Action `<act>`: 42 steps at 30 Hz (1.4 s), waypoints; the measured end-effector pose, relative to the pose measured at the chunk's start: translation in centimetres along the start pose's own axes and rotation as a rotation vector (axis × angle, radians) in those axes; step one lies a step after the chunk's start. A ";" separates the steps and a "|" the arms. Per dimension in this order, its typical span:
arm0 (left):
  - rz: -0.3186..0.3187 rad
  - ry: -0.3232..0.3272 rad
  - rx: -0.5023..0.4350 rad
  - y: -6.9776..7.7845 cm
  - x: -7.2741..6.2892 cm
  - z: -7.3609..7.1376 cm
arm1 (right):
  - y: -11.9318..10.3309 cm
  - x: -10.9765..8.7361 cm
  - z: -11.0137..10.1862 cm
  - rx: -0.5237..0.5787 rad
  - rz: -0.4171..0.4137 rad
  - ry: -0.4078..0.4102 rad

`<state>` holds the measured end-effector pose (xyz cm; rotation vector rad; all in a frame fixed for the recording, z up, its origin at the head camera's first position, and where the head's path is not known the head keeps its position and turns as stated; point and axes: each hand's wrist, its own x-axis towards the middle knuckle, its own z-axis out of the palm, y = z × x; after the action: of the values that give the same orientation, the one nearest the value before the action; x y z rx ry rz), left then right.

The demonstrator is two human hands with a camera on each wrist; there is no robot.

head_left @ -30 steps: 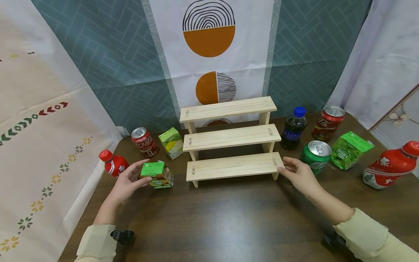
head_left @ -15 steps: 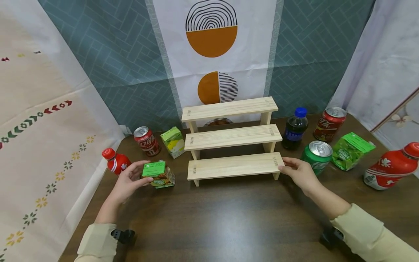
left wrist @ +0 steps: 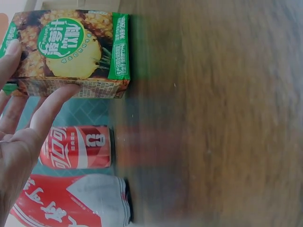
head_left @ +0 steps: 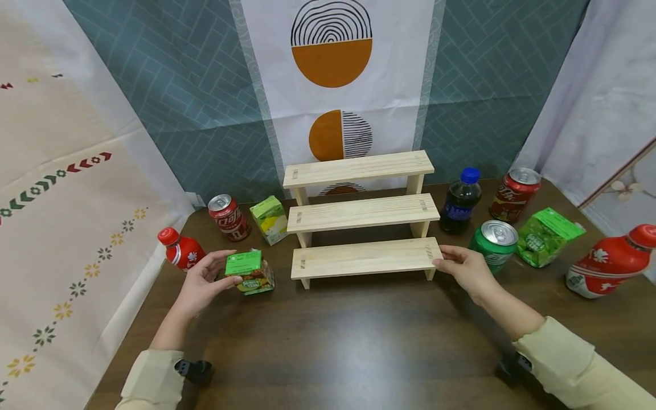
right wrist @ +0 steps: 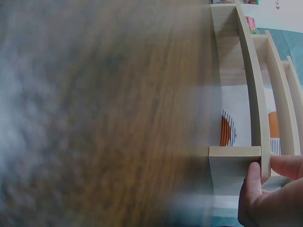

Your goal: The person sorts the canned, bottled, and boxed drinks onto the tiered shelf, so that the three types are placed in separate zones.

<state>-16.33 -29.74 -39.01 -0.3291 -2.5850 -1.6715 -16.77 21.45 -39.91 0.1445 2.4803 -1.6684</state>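
At the left of the head view, my left hand (head_left: 204, 285) grips a green-topped pineapple juice carton (head_left: 250, 273). In the left wrist view the thumb lies on the carton's printed face (left wrist: 66, 45) and a finger along its narrow side. On the other side, my right hand (head_left: 468, 270) pinches the right end of the lowest board of a three-step wooden display stand (head_left: 364, 259). The right wrist view has the thumb under that board (right wrist: 258, 104), beside the stand's leg, and a finger over its top. All three steps are bare.
Behind the left hand are a red bottle (head_left: 181, 250), a cola can (head_left: 229, 217) and a lemon drink carton (head_left: 270, 220). Right of the stand are a dark soda bottle (head_left: 459, 202), a red can (head_left: 515, 195), a green can (head_left: 494, 245), a green carton (head_left: 547, 239) and a red bottle (head_left: 610, 262).
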 end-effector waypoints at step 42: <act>0.247 0.043 -0.005 12.2 8.0 -1.7 | -0.3 0.1 0.0 0.177 0.073 -0.027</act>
<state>-21.76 -25.23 -26.20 -0.5796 -2.3944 -1.5813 -16.95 21.33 -39.69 0.2280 2.2771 -1.8437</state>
